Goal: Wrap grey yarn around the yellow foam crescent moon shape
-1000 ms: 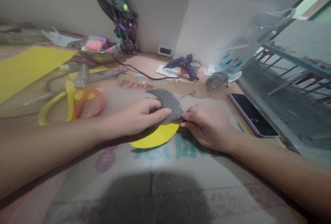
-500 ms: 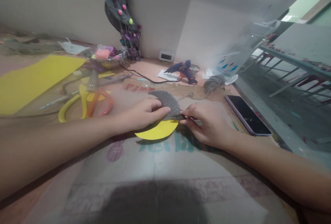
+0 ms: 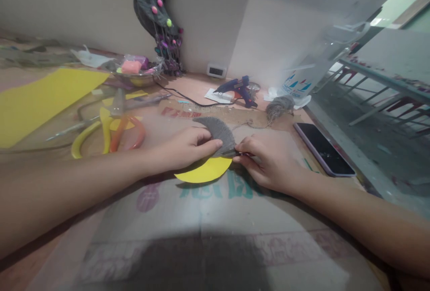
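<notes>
A yellow crescent-shaped card (image 3: 205, 171) lies on flattened cardboard (image 3: 215, 233), its upper half wrapped in grey twine (image 3: 220, 132). My left hand (image 3: 183, 147) rests on the piece, fingers curled, pressing the wrapped part with thumb and fingertips. My right hand (image 3: 268, 160) pinches the twine strand at the right edge of the wrapped part, fingers closed. A strand runs from there back to a ball of twine (image 3: 279, 105) farther back.
A blue glue gun (image 3: 237, 88) with a black cord lies at the back. A phone (image 3: 322, 148) lies face up on the right. At left are yellow and orange scissors (image 3: 109, 130), a yellow sheet (image 3: 36, 102) and a bowl of bits (image 3: 136, 70).
Both hands stay on the crescent; the view has shifted slightly. The right hand's pinch has tightened at the twine's edge.
</notes>
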Tool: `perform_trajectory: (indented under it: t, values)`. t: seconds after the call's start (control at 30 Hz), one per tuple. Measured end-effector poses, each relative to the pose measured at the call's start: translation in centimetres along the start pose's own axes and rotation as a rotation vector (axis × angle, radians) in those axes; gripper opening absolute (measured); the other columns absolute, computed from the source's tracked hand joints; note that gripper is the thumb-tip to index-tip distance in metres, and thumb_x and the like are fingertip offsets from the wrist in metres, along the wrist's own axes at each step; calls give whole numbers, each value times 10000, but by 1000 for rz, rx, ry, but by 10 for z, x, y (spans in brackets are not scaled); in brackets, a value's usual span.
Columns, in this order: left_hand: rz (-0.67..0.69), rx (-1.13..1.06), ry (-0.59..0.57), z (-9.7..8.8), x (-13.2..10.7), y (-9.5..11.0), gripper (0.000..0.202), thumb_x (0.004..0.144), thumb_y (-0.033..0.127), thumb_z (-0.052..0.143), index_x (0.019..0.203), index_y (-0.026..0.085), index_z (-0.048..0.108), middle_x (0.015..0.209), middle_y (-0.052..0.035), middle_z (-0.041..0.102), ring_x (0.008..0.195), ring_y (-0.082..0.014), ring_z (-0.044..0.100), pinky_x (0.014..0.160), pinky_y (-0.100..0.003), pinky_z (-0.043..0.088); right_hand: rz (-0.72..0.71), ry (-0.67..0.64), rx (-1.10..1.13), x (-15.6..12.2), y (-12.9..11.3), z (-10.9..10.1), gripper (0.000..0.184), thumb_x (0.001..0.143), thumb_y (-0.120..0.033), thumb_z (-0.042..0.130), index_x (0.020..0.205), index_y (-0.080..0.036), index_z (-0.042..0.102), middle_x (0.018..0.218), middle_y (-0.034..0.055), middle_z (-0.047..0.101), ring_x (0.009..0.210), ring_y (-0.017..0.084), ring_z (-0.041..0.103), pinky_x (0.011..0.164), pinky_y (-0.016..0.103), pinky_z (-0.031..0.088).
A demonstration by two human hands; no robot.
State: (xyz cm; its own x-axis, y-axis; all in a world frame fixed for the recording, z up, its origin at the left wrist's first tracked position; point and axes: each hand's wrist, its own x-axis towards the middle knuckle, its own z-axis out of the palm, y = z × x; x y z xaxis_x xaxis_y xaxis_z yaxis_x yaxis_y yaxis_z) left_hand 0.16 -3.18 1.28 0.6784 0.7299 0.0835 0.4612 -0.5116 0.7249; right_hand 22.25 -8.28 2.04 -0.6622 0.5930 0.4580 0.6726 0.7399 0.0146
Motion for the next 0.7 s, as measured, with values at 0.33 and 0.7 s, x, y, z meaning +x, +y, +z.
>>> perform_trajectory:
  t: [0.33,0.7]
  values:
    - [-11,19,8,0,-1,2,418,893,469,427,590,182,436,567,39,402,522,-105,385,480,-247,272,39,-5,29,1,-2,-1,115,882,-259,542,831,-160,569,687,25,598,602,138,504,567,247,314]
    - [-3,20,19,1,-1,1,410,894,467,427,593,189,408,576,41,388,525,-106,374,484,-247,272,-29,-8,-45,1,0,-1,138,899,-246,509,821,-156,579,671,33,586,608,150,478,565,268,274]
